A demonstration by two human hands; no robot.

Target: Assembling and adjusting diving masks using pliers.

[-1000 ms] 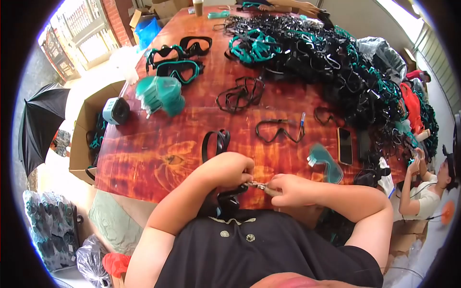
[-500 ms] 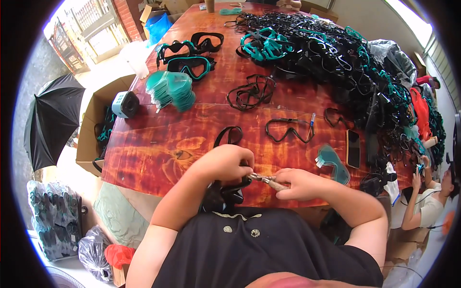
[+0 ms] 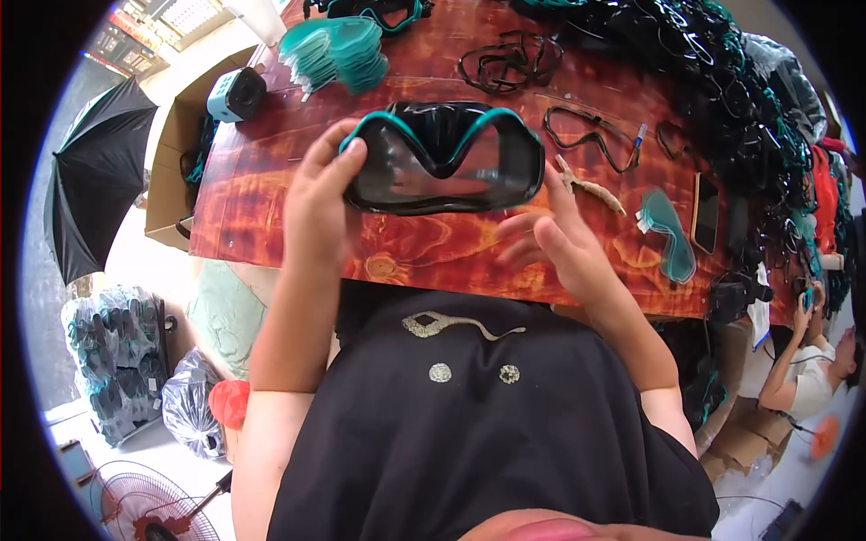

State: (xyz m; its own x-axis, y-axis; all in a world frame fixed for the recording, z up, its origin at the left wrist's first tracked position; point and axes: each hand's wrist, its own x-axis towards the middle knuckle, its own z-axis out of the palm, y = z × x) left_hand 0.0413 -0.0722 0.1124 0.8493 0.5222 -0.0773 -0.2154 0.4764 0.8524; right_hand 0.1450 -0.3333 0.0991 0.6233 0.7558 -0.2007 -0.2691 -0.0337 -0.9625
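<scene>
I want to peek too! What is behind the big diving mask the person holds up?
Behind the diving mask, through its lens, the reddish wooden table shows. The left hand grips its side; the right hand is beside it. Whatever lies behind the black frame is covered.

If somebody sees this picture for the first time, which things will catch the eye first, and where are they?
The eye goes first to the black and teal diving mask, held up in the middle of the view by the left hand, with the right hand open beside its right end. Behind it lies the reddish wooden table, with a large heap of dark masks at the upper right. A black umbrella stands out at the far left.
</scene>
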